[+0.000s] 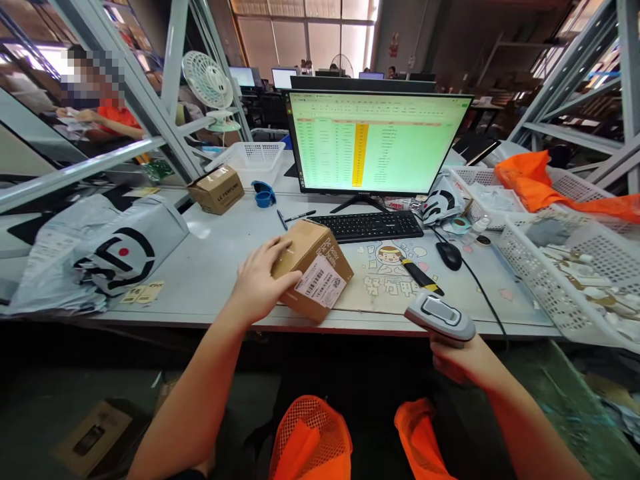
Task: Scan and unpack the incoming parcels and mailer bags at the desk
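My left hand (263,280) grips the left side of a small brown cardboard box (315,269) that rests tilted on the grey table (210,267). A white barcode label faces up on the box's near corner. My right hand (457,360) is closed round the handle of a grey handheld barcode scanner (440,317), held just off the table's front edge. The scanner's head points left toward the box. A short gap separates scanner and box.
A monitor (375,143) with a green spreadsheet stands behind a black keyboard (373,225) and mouse (449,255). Grey mailer bags (95,257) lie left, white baskets (565,267) right, another brown box (217,189) and a fan (213,87) farther back. A person in orange sits at far left.
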`<state>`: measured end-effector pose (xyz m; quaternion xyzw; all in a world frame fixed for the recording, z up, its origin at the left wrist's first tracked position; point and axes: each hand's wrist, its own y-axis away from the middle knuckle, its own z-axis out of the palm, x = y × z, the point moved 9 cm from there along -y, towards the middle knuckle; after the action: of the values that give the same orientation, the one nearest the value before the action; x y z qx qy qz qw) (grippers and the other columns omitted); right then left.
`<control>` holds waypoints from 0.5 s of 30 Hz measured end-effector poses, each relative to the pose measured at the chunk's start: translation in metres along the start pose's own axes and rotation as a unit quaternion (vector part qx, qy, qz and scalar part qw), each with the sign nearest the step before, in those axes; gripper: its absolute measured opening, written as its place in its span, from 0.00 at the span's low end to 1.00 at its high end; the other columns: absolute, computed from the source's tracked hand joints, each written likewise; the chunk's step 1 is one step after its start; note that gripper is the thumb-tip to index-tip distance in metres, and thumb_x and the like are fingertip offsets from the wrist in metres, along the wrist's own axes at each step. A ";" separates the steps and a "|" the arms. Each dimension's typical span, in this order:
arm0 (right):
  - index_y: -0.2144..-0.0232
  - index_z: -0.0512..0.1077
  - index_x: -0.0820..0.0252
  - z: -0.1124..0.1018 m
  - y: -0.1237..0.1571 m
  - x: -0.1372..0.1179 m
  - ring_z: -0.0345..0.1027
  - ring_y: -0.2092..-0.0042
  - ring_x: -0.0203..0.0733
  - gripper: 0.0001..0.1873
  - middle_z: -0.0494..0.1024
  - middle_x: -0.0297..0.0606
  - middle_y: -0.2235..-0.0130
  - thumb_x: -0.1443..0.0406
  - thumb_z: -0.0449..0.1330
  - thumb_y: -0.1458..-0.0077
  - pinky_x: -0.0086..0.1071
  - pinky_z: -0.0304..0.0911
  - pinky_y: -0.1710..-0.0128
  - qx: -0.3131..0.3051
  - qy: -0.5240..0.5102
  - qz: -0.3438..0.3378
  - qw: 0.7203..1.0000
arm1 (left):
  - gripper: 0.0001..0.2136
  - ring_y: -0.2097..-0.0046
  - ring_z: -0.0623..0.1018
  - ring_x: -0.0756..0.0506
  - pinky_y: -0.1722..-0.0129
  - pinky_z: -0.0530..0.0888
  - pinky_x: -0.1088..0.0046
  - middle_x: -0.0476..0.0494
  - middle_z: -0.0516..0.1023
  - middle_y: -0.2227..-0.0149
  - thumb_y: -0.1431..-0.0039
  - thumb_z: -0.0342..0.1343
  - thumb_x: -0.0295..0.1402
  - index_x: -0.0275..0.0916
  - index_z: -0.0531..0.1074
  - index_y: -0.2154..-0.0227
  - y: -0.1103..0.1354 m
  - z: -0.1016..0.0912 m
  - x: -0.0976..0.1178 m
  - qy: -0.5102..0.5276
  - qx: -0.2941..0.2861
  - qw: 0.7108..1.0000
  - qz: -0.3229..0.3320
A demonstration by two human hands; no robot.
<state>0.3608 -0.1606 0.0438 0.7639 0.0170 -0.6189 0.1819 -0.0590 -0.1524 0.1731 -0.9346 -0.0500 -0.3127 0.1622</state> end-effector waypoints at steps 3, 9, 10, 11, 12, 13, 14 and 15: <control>0.52 0.77 0.59 -0.071 -0.018 0.012 0.73 0.73 0.44 0.31 0.79 0.37 0.71 0.52 0.74 0.57 0.36 0.71 0.73 0.128 0.033 0.015 0.991 | 0.36 0.27 0.60 0.30 0.27 0.55 0.43 0.43 0.59 0.26 0.43 0.60 0.54 0.48 0.66 0.33 0.015 -0.015 -0.036 0.073 0.000 0.997 0.005; 0.66 0.79 0.59 -0.237 -0.073 0.041 0.78 0.59 0.62 0.22 0.83 0.52 0.64 0.47 0.67 0.51 0.49 0.74 0.61 0.287 0.225 0.093 0.927 | 0.59 0.31 0.66 0.20 0.29 0.60 0.35 0.33 0.68 0.31 0.65 0.71 0.64 0.44 0.59 0.30 0.068 -0.041 -0.186 0.209 0.021 0.959 -0.189; 0.67 0.80 0.59 -0.254 -0.076 0.041 0.77 0.56 0.66 0.22 0.83 0.54 0.62 0.46 0.66 0.49 0.53 0.72 0.57 0.304 0.281 0.102 0.905 | 0.60 0.33 0.68 0.18 0.30 0.62 0.34 0.33 0.72 0.34 0.68 0.71 0.65 0.44 0.60 0.31 0.083 -0.041 -0.212 0.213 0.032 0.951 -0.223; 0.66 0.81 0.59 -0.265 -0.076 0.037 0.76 0.53 0.70 0.22 0.83 0.58 0.60 0.46 0.65 0.48 0.56 0.70 0.54 0.329 0.337 0.106 0.876 | 0.60 0.35 0.70 0.17 0.32 0.65 0.33 0.35 0.75 0.36 0.70 0.72 0.65 0.45 0.62 0.32 0.098 -0.038 -0.234 0.217 0.040 0.943 -0.249; 0.65 0.82 0.61 -0.268 -0.075 0.029 0.74 0.50 0.73 0.23 0.82 0.62 0.58 0.46 0.65 0.46 0.59 0.68 0.51 0.360 0.390 0.103 0.841 | 0.59 0.36 0.72 0.17 0.33 0.67 0.33 0.38 0.79 0.40 0.73 0.72 0.64 0.47 0.65 0.33 0.112 -0.033 -0.252 0.219 0.053 0.938 -0.264; 0.62 0.82 0.64 -0.263 -0.076 0.016 0.73 0.48 0.74 0.25 0.81 0.65 0.55 0.47 0.64 0.44 0.59 0.66 0.49 0.385 0.435 0.090 0.809 | 0.57 0.38 0.74 0.18 0.34 0.69 0.33 0.46 0.82 0.44 0.76 0.72 0.64 0.54 0.68 0.36 0.123 -0.029 -0.264 0.218 0.074 0.937 -0.264; 0.58 0.82 0.67 -0.247 -0.082 0.001 0.73 0.47 0.73 0.26 0.80 0.68 0.53 0.49 0.62 0.41 0.58 0.66 0.48 0.387 0.472 0.064 0.789 | 0.53 0.39 0.76 0.19 0.35 0.70 0.32 0.54 0.84 0.49 0.80 0.73 0.62 0.62 0.71 0.40 0.131 -0.024 -0.272 0.210 0.093 0.937 -0.264; 0.54 0.81 0.70 -0.222 -0.094 -0.016 0.73 0.47 0.70 0.26 0.79 0.67 0.51 0.52 0.58 0.38 0.55 0.66 0.47 0.374 0.509 0.030 0.775 | 0.49 0.40 0.77 0.20 0.36 0.70 0.32 0.59 0.85 0.54 0.82 0.73 0.62 0.67 0.74 0.45 0.134 -0.018 -0.274 0.199 0.107 0.938 -0.261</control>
<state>0.5420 -0.0032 0.0719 0.9753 -0.1489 -0.0913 -0.1350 -0.2619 -0.2830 -0.0142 -0.7844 -0.2924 -0.5163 0.1807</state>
